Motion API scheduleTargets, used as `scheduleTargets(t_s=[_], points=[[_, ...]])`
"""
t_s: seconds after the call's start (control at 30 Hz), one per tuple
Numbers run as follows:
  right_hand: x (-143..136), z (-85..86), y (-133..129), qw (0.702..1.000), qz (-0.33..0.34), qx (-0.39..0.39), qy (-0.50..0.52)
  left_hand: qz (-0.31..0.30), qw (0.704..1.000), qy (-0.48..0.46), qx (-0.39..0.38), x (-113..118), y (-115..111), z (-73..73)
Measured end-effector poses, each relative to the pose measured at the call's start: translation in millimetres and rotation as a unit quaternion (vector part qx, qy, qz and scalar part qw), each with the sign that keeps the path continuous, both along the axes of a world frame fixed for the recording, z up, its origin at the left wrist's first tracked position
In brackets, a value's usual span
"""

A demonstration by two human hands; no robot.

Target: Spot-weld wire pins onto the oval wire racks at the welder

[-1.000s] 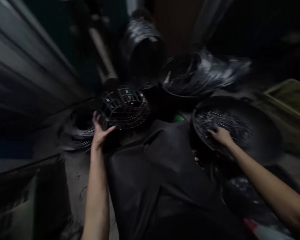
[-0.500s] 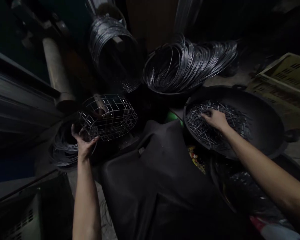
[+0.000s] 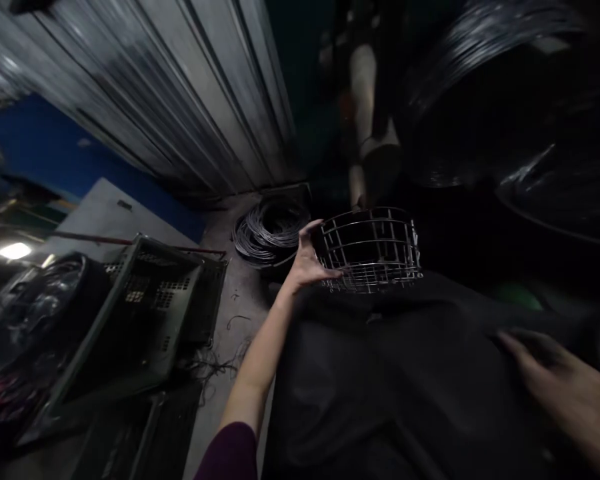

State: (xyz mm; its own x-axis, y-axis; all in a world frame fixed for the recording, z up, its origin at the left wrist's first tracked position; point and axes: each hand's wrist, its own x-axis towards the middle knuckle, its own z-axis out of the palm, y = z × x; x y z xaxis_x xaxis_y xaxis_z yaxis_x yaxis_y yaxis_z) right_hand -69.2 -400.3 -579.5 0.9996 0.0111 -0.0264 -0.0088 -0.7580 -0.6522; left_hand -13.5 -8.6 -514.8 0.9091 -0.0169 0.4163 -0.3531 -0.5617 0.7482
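Observation:
My left hand (image 3: 307, 263) grips the left end of a wire basket (image 3: 375, 250), thumb low at the front and fingers up at its side. The basket is a shiny metal grid with an open middle, held just below a machine's pale cylindrical rod (image 3: 363, 83). To the right, my right hand (image 3: 560, 383) is above the black cloth (image 3: 380, 373) over my lap, smeared by motion. Its thumb and fingers are drawn together; whatever lies between them is too blurred to make out.
Behind my left hand lies a coil of wire (image 3: 265, 233) on the floor. Green plastic crates (image 3: 130, 313) stand at the left, beside a black tub (image 3: 75, 293). Corrugated metal sheeting (image 3: 195, 87) rises behind. A large wire coil (image 3: 500, 33) is at upper right.
The view has swung left. My right hand has left the wide black pan of short wire pieces and moved over the cloth. My left hand still holds the basket, now turned more upright.

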Motion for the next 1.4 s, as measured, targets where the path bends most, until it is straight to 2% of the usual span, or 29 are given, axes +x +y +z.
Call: scheduleTargets(t_s=[0.07,0.1,0.13,0.2,0.27,0.3,0.37,0.4,0.5,0.6,0.7,0.83,0.97,1.17,1.4], points=[[4.1,25.2,21.5,0.994,-0.042,0.097,0.027,-0.012,0.999,-0.004,0.045,-3.0,-4.5,7.0],[10.4,40.9,33.1,0.987,-0.032,0.149,0.041,-0.019,0.997,-0.003,0.072,-3.3,-7.4,11.0],[19.2,57.2,45.4,0.98,0.007,0.19,0.052,-0.026,0.995,0.001,0.099,-3.0,-10.8,15.0],[41.3,86.3,71.4,0.96,0.141,0.218,0.1,-0.043,0.988,0.018,0.15,-1.2,-18.6,21.7],[62.9,104.1,94.9,0.944,0.226,0.195,0.14,-0.062,0.98,0.027,0.186,0.3,-26.1,25.9],[71.0,107.6,104.4,0.948,0.245,0.168,0.116,-0.069,0.978,0.029,0.196,0.3,-28.9,27.0],[79.6,105.5,116.9,0.958,0.279,0.073,-0.013,-0.077,0.976,0.034,0.2,-1.3,-31.5,27.3],[80.6,101.5,120.1,0.948,0.301,0.011,-0.101,-0.078,0.977,0.038,0.194,-2.9,-31.3,26.7],[79.0,90.3,121.7,0.864,0.376,-0.15,-0.299,-0.069,0.984,0.053,0.159,-7.7,-26.3,22.4],[84.0,92.5,122.1,0.799,0.414,-0.187,-0.395,-0.049,0.99,0.056,0.123,-6.5,-20.2,16.9],[97.1,105.2,126.4,0.772,0.411,-0.179,-0.45,-0.039,0.992,0.046,0.112,3.9,-16.7,14.7],[112.7,119.8,131.6,0.758,0.402,-0.184,-0.48,-0.039,0.992,0.028,0.12,21.5,-15.5,19.9],[120.5,123.5,133.2,0.747,0.405,-0.188,-0.493,-0.037,0.989,0.034,0.137,29.2,-15.1,26.1],[126.7,119.8,134.5,0.753,0.414,-0.185,-0.477,-0.037,0.989,0.045,0.136,30.5,-12.0,27.5],[124.8,128.6,133.5,0.763,0.419,-0.176,-0.46,-0.056,0.99,0.079,0.105,29.8,-8.6,33.1]])
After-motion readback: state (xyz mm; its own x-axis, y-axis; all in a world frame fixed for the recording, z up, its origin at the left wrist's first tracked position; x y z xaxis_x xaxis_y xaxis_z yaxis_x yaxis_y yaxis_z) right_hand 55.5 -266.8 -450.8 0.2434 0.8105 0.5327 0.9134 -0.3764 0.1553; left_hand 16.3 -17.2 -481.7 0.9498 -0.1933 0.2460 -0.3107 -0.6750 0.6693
